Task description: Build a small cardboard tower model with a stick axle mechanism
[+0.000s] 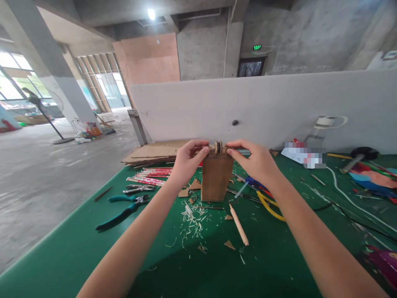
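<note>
A brown cardboard box (217,180) stands upright on the green table, taller than it is wide. At its top, several round cardboard discs (218,147) sit side by side like a small wheel or pulley. My left hand (190,159) pinches the top left corner beside the discs, thumb against forefinger. On the opposite side, my right hand (252,159) pinches the top right corner the same way. Fingertips cover whatever small parts lie at the two corners. In front of the box lie a wooden-coloured pen-like tool (238,225) and pale shavings (194,223).
Teal-handled cutters (122,211), pliers (138,188) and red-and-white packets (151,176) lie left. Flat cardboard sheets (155,152) are stacked behind. Yellow-handled tool (269,205), a white cable (344,190) and a glue-smeared clutter lie right. A white partition (192,109) borders the table's back.
</note>
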